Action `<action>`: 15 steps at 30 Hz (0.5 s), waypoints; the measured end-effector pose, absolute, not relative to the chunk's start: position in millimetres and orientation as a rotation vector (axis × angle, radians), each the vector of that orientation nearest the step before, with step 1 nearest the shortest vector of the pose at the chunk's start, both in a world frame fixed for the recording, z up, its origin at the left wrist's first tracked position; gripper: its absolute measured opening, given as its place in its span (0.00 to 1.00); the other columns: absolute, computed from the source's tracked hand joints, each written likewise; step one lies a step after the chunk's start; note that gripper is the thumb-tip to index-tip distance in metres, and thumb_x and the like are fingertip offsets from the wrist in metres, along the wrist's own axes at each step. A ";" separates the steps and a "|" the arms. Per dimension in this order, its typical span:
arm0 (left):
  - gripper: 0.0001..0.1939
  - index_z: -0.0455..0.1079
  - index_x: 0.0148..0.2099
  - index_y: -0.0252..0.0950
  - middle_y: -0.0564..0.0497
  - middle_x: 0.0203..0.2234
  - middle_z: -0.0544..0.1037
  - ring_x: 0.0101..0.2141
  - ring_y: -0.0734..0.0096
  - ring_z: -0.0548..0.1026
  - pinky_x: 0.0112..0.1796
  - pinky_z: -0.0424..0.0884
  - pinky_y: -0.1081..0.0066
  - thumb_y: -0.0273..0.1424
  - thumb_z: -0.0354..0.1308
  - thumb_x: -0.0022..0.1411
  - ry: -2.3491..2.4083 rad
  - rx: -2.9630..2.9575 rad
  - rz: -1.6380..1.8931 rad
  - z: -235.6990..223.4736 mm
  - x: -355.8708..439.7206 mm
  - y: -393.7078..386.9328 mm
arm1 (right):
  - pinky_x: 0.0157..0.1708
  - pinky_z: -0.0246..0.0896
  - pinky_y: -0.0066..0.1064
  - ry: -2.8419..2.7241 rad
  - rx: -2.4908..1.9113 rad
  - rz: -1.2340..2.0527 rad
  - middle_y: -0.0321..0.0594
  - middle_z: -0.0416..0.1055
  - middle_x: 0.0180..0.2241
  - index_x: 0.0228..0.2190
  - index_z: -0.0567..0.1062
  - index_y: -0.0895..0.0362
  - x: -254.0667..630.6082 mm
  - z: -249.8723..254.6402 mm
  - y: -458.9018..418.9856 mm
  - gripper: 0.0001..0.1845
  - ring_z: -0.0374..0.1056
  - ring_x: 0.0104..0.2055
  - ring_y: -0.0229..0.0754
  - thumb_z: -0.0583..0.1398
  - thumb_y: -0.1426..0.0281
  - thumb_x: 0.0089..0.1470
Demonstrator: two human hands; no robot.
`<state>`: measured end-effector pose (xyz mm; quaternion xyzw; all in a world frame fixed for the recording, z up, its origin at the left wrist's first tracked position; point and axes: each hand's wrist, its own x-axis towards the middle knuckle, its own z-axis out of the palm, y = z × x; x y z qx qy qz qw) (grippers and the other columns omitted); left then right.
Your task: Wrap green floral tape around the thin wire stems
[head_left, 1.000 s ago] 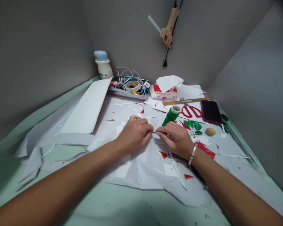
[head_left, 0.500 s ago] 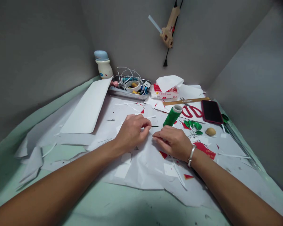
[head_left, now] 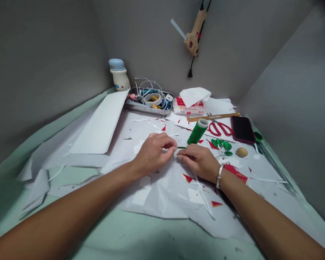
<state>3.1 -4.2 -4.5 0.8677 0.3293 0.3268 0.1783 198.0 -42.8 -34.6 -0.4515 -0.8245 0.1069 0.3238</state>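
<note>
My left hand (head_left: 154, 153) pinches a thin green stem (head_left: 182, 147) between its fingertips, and the stem points right across the gap between my hands. My right hand (head_left: 199, 161) sits just beside it, fingers closed close to the left fingertips. Whether those fingers grip the stem is hidden. A spool of green tape (head_left: 197, 131) stands just above my right hand, apart from it. Small green paper leaves (head_left: 220, 145) lie to the right of the spool. Both hands rest over a white paper sheet (head_left: 157, 202) littered with red and white scraps.
Red-handled scissors (head_left: 219, 128), a wooden ruler (head_left: 213, 117) and a phone (head_left: 243, 129) lie at the back right. A metal tray (head_left: 146, 107) holds cables and tape. Behind are a tissue pack (head_left: 189, 106) and a bottle (head_left: 119, 74). A glue gun (head_left: 192, 36) hangs on the wall.
My hands parted slightly half a second ago and have come back together. The green stem now shows plainly between them, extending right from my left fingertips.
</note>
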 end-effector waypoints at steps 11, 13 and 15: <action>0.08 0.71 0.34 0.35 0.51 0.29 0.75 0.34 0.68 0.71 0.50 0.58 0.59 0.27 0.51 0.59 0.897 2.736 0.720 -9.3 2.7 -4.9 | 0.32 0.57 0.30 -2.130 -1.103 0.060 0.37 0.71 0.25 0.34 0.76 0.57 197.1 -24.8 -49.9 0.08 0.61 0.28 0.37 0.56 0.70 0.58; 0.08 0.71 0.35 0.36 0.51 0.29 0.75 0.34 0.69 0.71 0.50 0.57 0.59 0.28 0.50 0.60 0.834 2.741 0.674 -9.1 3.0 -5.8 | 0.32 0.58 0.30 -2.085 -1.123 0.109 0.36 0.72 0.26 0.33 0.76 0.56 198.1 -25.1 -47.7 0.07 0.62 0.28 0.36 0.57 0.71 0.58; 0.08 0.71 0.35 0.36 0.52 0.30 0.75 0.34 0.70 0.71 0.50 0.57 0.59 0.28 0.50 0.61 0.778 2.739 0.647 -9.0 3.1 -6.1 | 0.33 0.58 0.30 -2.059 -1.129 0.149 0.36 0.72 0.26 0.33 0.76 0.55 198.3 -25.4 -46.1 0.07 0.63 0.28 0.36 0.57 0.71 0.58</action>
